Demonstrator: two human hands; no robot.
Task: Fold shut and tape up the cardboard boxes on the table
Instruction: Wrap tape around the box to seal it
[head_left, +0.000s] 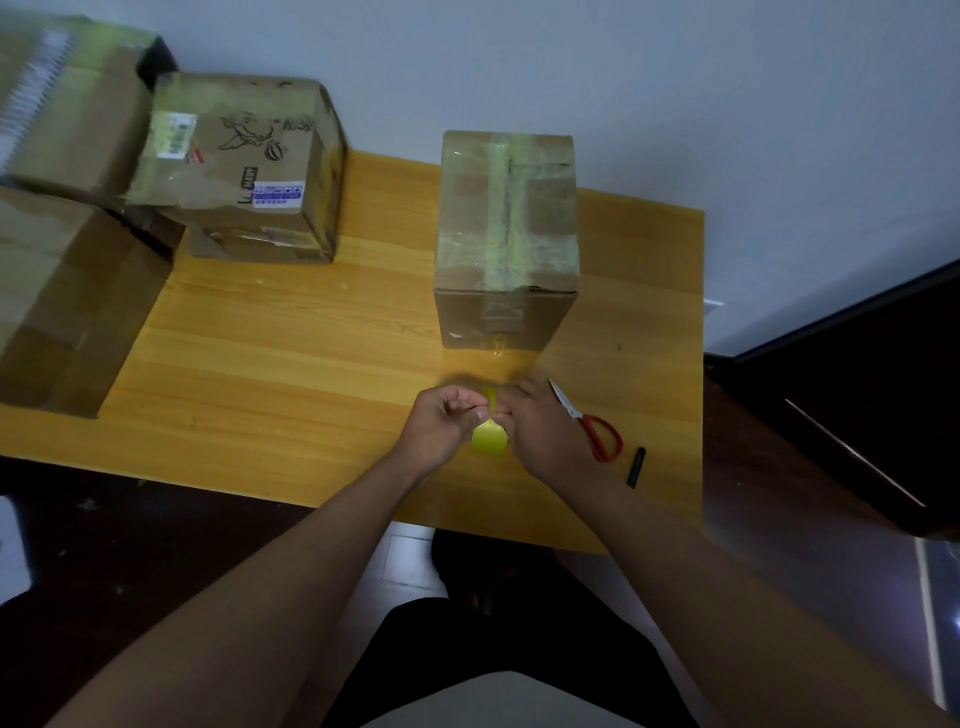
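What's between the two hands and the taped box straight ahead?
Only bare table, head view. The hands, left and right, pinch yellow tape short of the taped box.

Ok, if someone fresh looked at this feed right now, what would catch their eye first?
Probably the two hands, left hand and right hand, meeting at the table's near edge and pinching a yellowish piece of tape between them. Just beyond them stands a taped box, its top crossed with tape. Red-handled scissors lie right of the hands, and more boxes crowd the far left.
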